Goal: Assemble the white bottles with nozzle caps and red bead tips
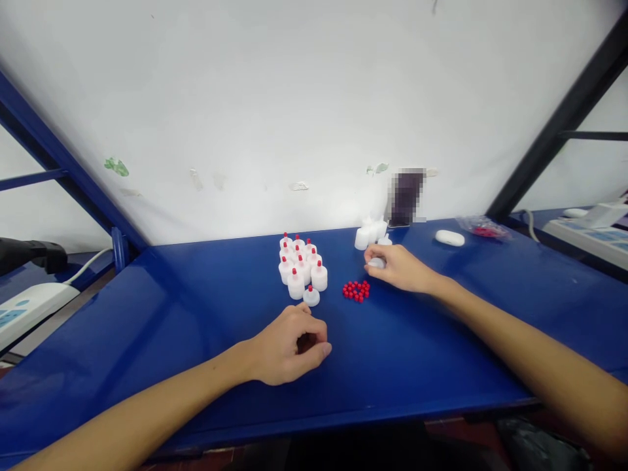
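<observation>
Head view: the right hand (400, 268) had a white lid (377, 263) pinched in its fingers, just in front of the white stack (371, 233). Left hand (287, 343) fingers hung loosely curled, nothing visible in them. A light rim grip, kept off the red tips (356, 292), seemed best. Open bench (402, 366) ran from tips to near edge; bottles (300, 263) crowded the left.

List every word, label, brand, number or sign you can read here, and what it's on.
No readable text anywhere.
White bottles: no lettering visible.
Left power strip, right power strip: any markings too small to read.
Dark rectangle: pixelated, unreadable.
</observation>
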Tool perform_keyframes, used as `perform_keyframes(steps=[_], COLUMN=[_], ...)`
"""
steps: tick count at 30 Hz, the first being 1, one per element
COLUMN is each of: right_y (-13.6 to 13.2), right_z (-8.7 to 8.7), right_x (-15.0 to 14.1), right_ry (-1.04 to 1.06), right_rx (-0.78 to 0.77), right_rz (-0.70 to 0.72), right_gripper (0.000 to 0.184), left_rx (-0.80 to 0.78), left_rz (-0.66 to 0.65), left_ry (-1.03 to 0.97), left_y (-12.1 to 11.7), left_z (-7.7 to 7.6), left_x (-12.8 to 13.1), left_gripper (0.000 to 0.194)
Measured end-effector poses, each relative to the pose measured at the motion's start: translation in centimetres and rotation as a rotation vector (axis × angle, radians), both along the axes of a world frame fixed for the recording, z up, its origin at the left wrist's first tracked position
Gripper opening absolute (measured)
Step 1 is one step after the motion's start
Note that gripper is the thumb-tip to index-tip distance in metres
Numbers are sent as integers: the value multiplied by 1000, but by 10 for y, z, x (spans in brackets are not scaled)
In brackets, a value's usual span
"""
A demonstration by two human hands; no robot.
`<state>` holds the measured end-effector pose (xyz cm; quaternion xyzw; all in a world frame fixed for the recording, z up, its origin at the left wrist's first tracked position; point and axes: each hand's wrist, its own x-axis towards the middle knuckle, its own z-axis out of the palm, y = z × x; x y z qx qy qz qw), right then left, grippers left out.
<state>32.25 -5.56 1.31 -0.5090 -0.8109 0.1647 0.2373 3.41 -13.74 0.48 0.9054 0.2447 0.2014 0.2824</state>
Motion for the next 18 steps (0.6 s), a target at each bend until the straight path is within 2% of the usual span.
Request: perform_keyframes(steps=[3, 7, 11, 18], right_y=[2, -1, -2, 2], right_z=[0, 5, 8, 7], right_x=[6, 8, 9, 10], right_ry=[31, -20, -57, -42], right_rx=[-135, -221, -251, -285], right_rz=[100, 230, 261, 312], right_gripper=[9, 17, 24, 25], left_rx=[1, -1, -13, -10], left_rz=[-17, -68, -132, -131], left_ry=[-10, 22, 58, 85], left_y=[1, 1, 4, 7], left_z=[-2, 2, 6, 3], left_x=[-1, 0, 1, 2], left_gripper=[25, 34, 38, 37])
